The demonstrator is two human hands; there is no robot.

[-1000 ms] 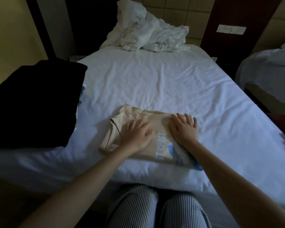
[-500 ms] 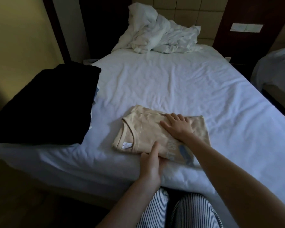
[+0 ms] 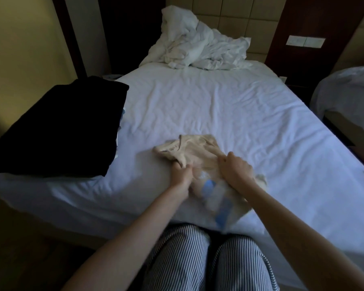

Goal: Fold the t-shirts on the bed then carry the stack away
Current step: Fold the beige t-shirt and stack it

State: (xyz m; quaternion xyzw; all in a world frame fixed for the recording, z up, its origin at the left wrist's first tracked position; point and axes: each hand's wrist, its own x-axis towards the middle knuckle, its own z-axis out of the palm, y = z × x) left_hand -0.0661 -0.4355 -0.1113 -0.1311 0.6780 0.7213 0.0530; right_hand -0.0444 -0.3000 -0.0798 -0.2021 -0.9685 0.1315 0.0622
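Note:
A folded beige t-shirt point(image 3: 200, 153) with a blue print lies near the front edge of the white bed point(image 3: 219, 106). My left hand point(image 3: 182, 175) grips its near-left edge, fingers curled into the cloth. My right hand point(image 3: 235, 169) clutches the shirt's right part from above. The shirt is bunched and partly raised between both hands, and its lower part is blurred. A black folded garment point(image 3: 59, 129) rests on the bed's left side, with a bit of light blue cloth point(image 3: 123, 113) showing beneath it.
Crumpled white bedding point(image 3: 198, 51) is heaped at the headboard. A second bed point(image 3: 345, 91) stands at the right across a narrow gap. A yellow wall point(image 3: 19, 49) borders the left. My striped trouser knees point(image 3: 208, 259) press against the bed's front edge.
Both hands went from lying flat on the folded shirt to gripping it. The shirt has bunched up and lifted off the sheet at its near side.

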